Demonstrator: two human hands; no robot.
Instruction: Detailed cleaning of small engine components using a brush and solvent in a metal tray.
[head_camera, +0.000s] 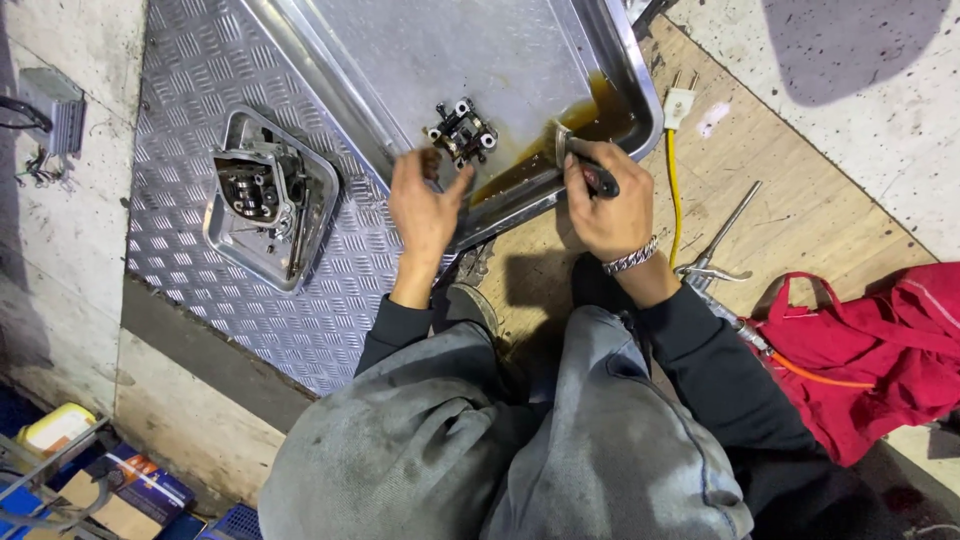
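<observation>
A small dark engine part (461, 131) with round light ends lies in a large shiny metal tray (400, 50). My left hand (424, 206) hovers over the tray's near rim just below that part, fingers spread, holding nothing. My right hand (603, 203), with a metal chain bracelet on the wrist, grips a dark-handled tool (588, 168) whose flat metal blade points into the pool of brown oil (560, 130) in the tray's near right corner.
A smaller square metal tray (225, 235) holding dark metal parts sits on the diamond-plate sheet (190, 80) to the left. A yellow cord with a white plug (680, 100), a metal air tool (720, 250) with an orange hose and a red cloth bag (870, 340) lie on the wooden board at right.
</observation>
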